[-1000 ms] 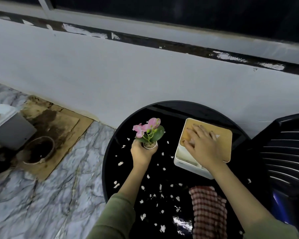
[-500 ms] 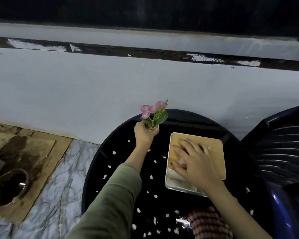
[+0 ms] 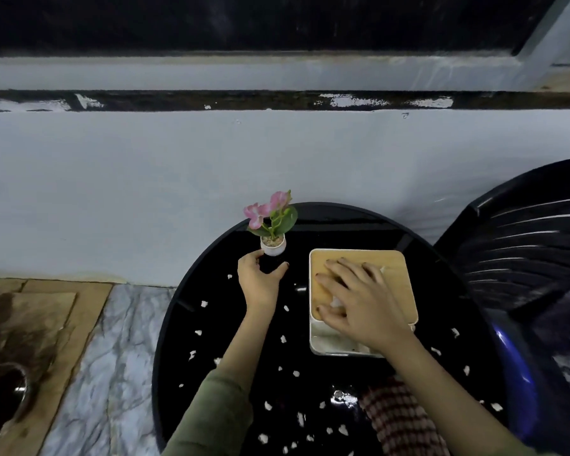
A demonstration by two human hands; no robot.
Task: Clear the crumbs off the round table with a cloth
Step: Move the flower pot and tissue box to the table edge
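Note:
A round black table [image 3: 191,311] carries several white crumbs [image 3: 283,339] scattered over its top. A red-and-white checked cloth [image 3: 402,422] lies at the near edge, under my right forearm. A small white pot with pink flowers [image 3: 273,238] stands upright at the table's far left rim. My left hand [image 3: 260,281] is just below the pot with fingers apart, holding nothing. My right hand [image 3: 359,301] lies flat with fingers spread on the wooden lid of a white box [image 3: 392,268].
A dark plastic chair [image 3: 524,251] stands right of the table. A grey wall rises directly behind the table. On the left is marble floor with a brown board [image 3: 46,320] and a round dark container [image 3: 0,396].
My left hand carried the flower pot toward the table's far rim, set it down and let go. My right hand stayed on the box lid. The view shifted left.

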